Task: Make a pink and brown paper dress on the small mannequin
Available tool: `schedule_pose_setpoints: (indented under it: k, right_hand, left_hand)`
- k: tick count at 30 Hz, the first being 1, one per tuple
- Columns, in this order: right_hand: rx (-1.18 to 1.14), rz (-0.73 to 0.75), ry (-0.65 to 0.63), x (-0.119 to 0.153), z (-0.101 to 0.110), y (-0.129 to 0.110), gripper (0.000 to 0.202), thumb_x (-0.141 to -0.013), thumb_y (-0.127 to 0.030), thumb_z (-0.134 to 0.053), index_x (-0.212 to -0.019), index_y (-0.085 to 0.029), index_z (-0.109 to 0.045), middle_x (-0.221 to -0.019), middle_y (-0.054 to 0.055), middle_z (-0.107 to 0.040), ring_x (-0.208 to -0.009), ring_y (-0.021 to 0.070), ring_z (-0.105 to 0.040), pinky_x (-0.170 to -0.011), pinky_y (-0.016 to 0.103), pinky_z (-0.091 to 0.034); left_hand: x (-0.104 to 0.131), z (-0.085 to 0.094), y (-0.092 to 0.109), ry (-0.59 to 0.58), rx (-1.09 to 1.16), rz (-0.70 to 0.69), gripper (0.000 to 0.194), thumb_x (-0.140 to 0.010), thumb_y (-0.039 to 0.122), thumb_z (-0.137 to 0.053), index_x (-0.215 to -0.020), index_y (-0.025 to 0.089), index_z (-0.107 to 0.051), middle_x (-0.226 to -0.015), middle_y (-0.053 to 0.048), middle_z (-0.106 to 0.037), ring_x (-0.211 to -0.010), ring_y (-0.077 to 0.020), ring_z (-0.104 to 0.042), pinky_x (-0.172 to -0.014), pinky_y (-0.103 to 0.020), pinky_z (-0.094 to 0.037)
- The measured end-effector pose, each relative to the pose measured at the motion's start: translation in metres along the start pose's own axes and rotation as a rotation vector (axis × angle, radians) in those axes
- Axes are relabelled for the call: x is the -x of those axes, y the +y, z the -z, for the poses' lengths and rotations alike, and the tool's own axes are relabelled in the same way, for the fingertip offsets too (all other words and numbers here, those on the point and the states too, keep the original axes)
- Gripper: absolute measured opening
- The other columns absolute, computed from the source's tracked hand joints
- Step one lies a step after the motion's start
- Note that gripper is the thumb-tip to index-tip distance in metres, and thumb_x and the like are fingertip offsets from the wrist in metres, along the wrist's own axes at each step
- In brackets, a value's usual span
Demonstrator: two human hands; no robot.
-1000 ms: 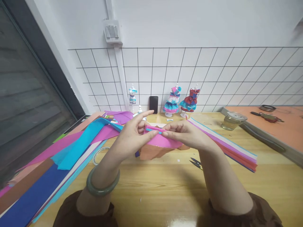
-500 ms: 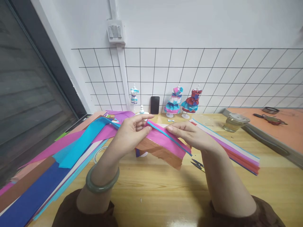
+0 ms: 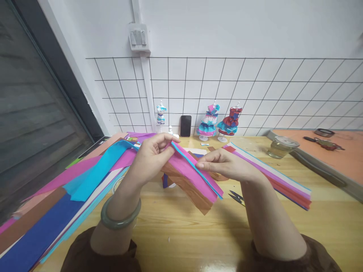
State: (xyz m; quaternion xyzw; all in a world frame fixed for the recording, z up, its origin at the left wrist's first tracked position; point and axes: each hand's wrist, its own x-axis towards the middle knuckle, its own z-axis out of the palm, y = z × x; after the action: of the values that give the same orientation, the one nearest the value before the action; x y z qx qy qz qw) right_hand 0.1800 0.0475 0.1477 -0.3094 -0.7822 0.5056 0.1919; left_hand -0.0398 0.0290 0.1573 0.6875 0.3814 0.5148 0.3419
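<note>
A layered strip of crepe paper (image 3: 185, 168) slants down to the right in mid-air above the table. It is pink, with a narrow blue band (image 3: 210, 185) along it and a brown layer (image 3: 195, 190) on the near side. My left hand (image 3: 151, 156) pinches its upper left end between thumb and fingers. Along the blue band, my right hand (image 3: 227, 164) has thumb and forefinger closed on the paper. Black thread snips (image 3: 237, 197) lie on the table below my right wrist. Behind the strip, more brown and dark blue paper is partly hidden.
Long coloured paper strips (image 3: 42, 230) cover the left side; another stack (image 3: 280, 183) lies right. Small dress forms (image 3: 208, 124) and a phone (image 3: 185, 126) stand by the tiled wall. A lidded glass jar (image 3: 279, 148) sits near a raised orange surface (image 3: 340, 162).
The strip has tilted more steeply, its lower end swinging down and left. My left hand has shifted slightly left, and my right fingers have slid lower along the blue band.
</note>
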Motion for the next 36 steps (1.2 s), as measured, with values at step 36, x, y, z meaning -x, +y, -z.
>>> schedule_pose_setpoints:
  k: [36]
  right_hand:
    - [0.081, -0.018, 0.229, -0.017, -0.017, 0.008, 0.032, -0.073, -0.045, -0.062, -0.068, -0.013, -0.066, -0.061, 0.0, -0.057, -0.053, 0.0074, -0.043, -0.049, 0.022, -0.032]
  left_hand:
    - [0.001, 0.004, 0.006, 0.094, -0.116, 0.0, 0.018, -0.085, 0.025, -0.042, -0.096, 0.023, -0.055, -0.077, 0.001, -0.061, -0.077, -0.0142, -0.057, -0.063, -0.023, -0.044]
